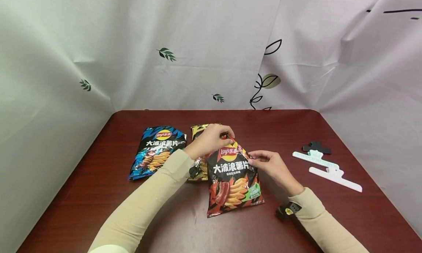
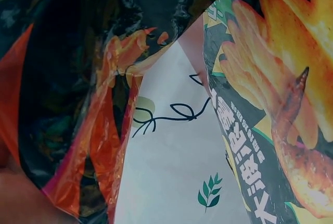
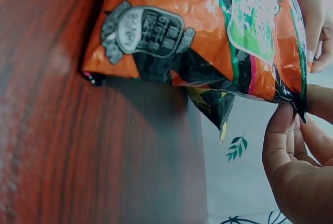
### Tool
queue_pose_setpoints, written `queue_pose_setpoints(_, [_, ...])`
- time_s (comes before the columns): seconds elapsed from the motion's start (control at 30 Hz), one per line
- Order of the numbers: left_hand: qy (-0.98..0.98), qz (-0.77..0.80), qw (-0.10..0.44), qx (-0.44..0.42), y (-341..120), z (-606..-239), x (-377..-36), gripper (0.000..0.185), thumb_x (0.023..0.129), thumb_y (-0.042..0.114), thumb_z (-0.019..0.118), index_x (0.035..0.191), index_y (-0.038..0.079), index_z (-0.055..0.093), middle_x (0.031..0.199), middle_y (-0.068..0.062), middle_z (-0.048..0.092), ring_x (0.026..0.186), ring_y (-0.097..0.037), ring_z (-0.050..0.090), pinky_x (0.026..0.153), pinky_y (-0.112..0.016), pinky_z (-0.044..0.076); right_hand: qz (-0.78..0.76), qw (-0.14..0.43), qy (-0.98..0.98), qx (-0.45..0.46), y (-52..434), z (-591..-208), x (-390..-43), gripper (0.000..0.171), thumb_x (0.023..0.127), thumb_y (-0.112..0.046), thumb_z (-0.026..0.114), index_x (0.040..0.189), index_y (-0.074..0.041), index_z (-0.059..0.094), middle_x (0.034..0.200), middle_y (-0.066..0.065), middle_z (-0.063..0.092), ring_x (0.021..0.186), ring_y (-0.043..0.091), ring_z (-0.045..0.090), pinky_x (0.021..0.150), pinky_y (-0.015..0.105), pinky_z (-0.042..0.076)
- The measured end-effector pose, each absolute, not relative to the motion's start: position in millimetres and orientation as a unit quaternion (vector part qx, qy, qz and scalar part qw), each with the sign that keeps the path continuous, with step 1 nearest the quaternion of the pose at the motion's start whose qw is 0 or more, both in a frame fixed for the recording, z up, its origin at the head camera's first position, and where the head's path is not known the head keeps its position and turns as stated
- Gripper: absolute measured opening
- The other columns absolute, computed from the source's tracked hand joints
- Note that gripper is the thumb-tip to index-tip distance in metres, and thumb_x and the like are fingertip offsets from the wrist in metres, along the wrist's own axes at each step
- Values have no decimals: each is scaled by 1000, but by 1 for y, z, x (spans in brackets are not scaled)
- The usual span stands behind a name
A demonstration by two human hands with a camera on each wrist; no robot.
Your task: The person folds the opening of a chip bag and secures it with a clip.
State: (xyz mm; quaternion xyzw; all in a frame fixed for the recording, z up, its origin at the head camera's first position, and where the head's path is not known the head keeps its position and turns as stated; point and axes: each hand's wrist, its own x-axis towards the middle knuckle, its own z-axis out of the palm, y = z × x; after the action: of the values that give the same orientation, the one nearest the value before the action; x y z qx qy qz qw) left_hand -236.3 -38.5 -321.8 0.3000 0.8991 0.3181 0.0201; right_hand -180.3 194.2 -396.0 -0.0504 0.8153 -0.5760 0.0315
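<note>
A black and red bag of potato chips [image 1: 235, 183] stands tilted in front of me, its printed front facing up toward the head camera. At its upper left edge, my left hand [image 1: 211, 138] pinches the top. My right hand [image 1: 271, 167] holds the upper right corner; the right wrist view shows thumb and fingers [image 3: 278, 140] gripping that corner. Partly hidden behind this bag and the left hand lies a yellow bag of chips [image 1: 199, 174]. To its left, a blue bag of chips [image 1: 158, 147] lies flat, face up.
Over on the right of the dark red table [image 1: 82, 194] lie a black clip [image 1: 316, 148], a pale mint sealing clip [image 1: 314, 158] and a white sealing clip [image 1: 336, 179]. A white curtain [image 1: 197, 33] with leaf prints hangs behind and beside the table.
</note>
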Motion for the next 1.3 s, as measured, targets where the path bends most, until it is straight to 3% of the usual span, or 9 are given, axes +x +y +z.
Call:
queue_pose_setpoints(0.23, [900, 316, 20, 301, -38, -322, -236, 12, 91, 16, 67, 101, 13, 71, 93, 1, 67, 83, -17, 50, 71, -30, 42, -574, 44, 816, -54, 196, -397, -183, 38, 83, -18, 75, 114, 2, 67, 101, 10, 72, 83, 5, 65, 75, 22, 52])
queue_pose_setpoints(0.6, [898, 323, 24, 298, -38, -322, -236, 9, 90, 16, 67, 99, 16, 70, 92, 2, 66, 79, -16, 50, 68, -28, 42, -547, 73, 830, -85, 201, -392, -184, 39, 88, -26, 71, 118, -1, 66, 110, 16, 69, 90, 11, 66, 79, 25, 52])
queue_pose_setpoints(0.93, [897, 322, 22, 301, -39, -323, -236, 8, 91, 16, 67, 98, 18, 70, 90, 3, 65, 78, -16, 49, 67, -28, 41, -496, 60, 857, -126, 211, -388, -186, 34, 93, -30, 63, 117, -7, 69, 115, 14, 68, 93, 12, 64, 81, 36, 54])
queue_pose_setpoints(1.13, [897, 324, 28, 299, -39, -323, -236, 7, 91, 16, 66, 98, 18, 69, 88, 3, 64, 72, -15, 48, 64, -27, 39, -482, 51, 866, -125, 219, -386, -189, 35, 92, -34, 65, 117, -10, 69, 108, 11, 69, 88, 20, 65, 73, 32, 53])
queue_pose_setpoints(1.3, [897, 325, 34, 297, -39, -324, -235, 8, 92, 17, 66, 99, 18, 69, 83, 3, 62, 61, -13, 44, 59, -25, 37, -456, 38, 878, -139, 231, -385, -192, 35, 92, -32, 64, 119, -9, 68, 116, 12, 67, 93, 23, 63, 73, 27, 52])
